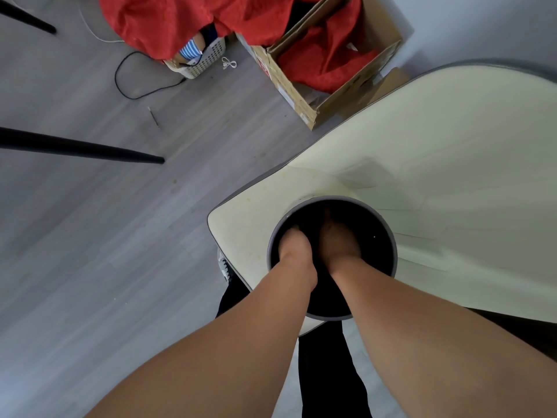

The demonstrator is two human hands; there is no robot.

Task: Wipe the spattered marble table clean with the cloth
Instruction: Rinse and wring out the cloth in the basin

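Hands first: both are plunged into a dark grey bucket [331, 257] that stands on the near corner of the pale worktop [452, 164]. The left hand [294, 244] is sunk past the wrist on the left side of the bucket, its fingers bent downward into the dark interior; whether they grip anything I cannot tell. The right hand [339, 239] lies just beside it, deeper in shadow, fingers pointing away from the person and too dim to say if they are spread or curled. The cloth does not show anywhere; the bucket's inside is too black to tell what it holds. Faint yellowish specks dot the worktop to the left of the bucket, near its rounded edge. Bare forearms reach in from the bottom of the view, above dark trousers.

On the grey wood floor [90, 236] beyond the worktop sits an open cardboard box [304, 95] with red fabric [187, 19] spilling over it and over a white plastic basket [208, 60]. A black cable [126, 92] loops on the floor near the basket, and two black furniture legs [90, 150] slant in from the left.
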